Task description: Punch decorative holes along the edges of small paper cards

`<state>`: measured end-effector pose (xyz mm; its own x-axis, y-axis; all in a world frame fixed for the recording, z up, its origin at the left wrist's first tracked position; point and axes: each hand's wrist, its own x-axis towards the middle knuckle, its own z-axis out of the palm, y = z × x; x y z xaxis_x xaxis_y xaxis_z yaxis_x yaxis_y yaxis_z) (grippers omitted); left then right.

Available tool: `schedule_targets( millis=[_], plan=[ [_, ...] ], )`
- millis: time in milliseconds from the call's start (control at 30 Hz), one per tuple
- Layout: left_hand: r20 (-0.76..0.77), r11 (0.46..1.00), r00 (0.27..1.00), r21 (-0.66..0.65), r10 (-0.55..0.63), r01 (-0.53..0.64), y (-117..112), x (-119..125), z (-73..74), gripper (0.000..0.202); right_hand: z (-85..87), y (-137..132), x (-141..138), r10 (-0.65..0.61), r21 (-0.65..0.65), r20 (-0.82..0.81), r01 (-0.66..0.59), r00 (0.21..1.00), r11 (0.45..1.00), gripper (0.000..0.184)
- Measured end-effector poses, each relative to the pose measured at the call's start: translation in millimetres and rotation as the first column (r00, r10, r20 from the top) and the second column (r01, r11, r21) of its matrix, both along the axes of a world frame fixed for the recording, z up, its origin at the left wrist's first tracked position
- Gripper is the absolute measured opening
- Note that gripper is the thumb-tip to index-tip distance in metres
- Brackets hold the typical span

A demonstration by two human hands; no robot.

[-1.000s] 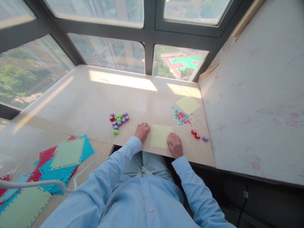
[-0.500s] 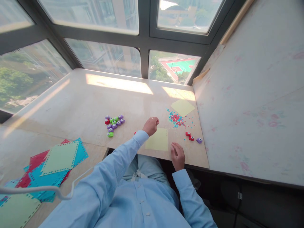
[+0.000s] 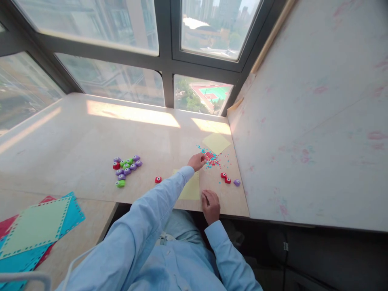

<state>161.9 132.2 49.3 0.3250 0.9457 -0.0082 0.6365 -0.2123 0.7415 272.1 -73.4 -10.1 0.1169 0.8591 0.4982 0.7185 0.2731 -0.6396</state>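
Note:
A pale yellow paper sheet (image 3: 190,190) lies at the table's front edge, partly covered by my left sleeve. My left hand (image 3: 197,161) reaches over its far right corner to the near side of a pile of tiny red and blue paper bits (image 3: 213,161). Its fingers are pinched together; whatever is between them is too small to see. My right hand (image 3: 211,206) rests by the sheet's lower right edge, fingers loosely bent, thumb apart, holding nothing visible. Two red craft punches (image 3: 226,178) and a purple punch (image 3: 237,182) sit right of the sheet.
A red punch (image 3: 158,180) stands left of my left forearm. Farther left is a cluster of purple, green and red punches (image 3: 126,169). Another yellow sheet (image 3: 216,143) lies behind the paper bits. Coloured sheets with punched edges (image 3: 39,222) overlap at left. A wall (image 3: 303,141) bounds the right.
My left hand has moved right, from above the sheet to the pile of bits. My right hand stays by the sheet. The whole view has shifted to the right.

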Motion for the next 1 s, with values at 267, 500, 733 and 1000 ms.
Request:
schedule_targets(
  millis=[267, 500, 733, 1000],
  plan=[
    [0.062, 0.998, 0.997, 0.002, 0.055, -0.055, 4, -8, -0.8, 0.009, 2.6, 1, -1, 0.004, 0.006, 0.041, -0.004, 0.999, 1.0, 0.024],
    [0.082, 1.0, 0.996, 0.011, 0.024, -0.025, 5, -3, 6.2, 0.012, 5.2, 1, -2, 0.007, -0.011, 0.045, -0.007, 0.999, 1.0, 0.025],
    [0.045, 0.998, 0.997, 0.017, 0.062, -0.063, 6, -14, 18.6, 0.021, 5.7, 1, -2, 0.008, -0.016, 0.05, -0.008, 0.999, 1.0, 0.024],
    [-0.048, 0.999, 0.998, 0.024, 0.05, -0.049, -40, -28, 21.0, 0.013, 7.2, 6, 4, -0.031, -0.109, -0.174, 0.012, 0.984, 0.994, 0.025]
  ],
)
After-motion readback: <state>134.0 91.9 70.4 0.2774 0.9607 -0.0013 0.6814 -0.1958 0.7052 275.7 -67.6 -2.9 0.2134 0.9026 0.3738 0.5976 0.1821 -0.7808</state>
